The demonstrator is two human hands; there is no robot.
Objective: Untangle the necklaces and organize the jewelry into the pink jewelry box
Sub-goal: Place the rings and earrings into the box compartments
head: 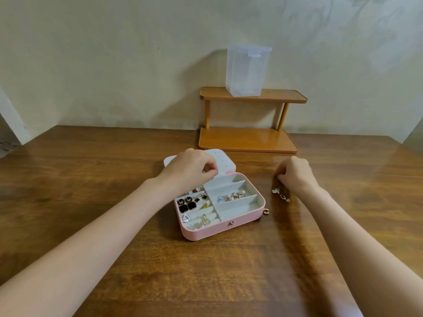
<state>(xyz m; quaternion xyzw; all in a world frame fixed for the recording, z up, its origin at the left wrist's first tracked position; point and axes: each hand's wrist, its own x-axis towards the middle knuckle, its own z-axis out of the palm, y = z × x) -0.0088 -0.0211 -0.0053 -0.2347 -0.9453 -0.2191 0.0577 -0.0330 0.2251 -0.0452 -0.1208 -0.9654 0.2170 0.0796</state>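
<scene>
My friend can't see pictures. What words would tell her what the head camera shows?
Two bare hands work over an open pink jewelry box on a wooden table: the left hand hovers curled above the box, and the right hand is curled beside small pendants lying on the table. Earrings and rings fill some compartments; a clear plastic container stands on a small wooden shelf behind.

One pink jewelry box (219,227) lies open, with three long compartments (235,197) on its right side. One clear plastic container (246,72) stands on one two-tier wooden shelf (249,138). Four black square earrings (186,203) sit in the box (other small pieces are too tiny to count). Two pendants (280,194) lie on the surface (91,179). Two hands (190,167).
</scene>
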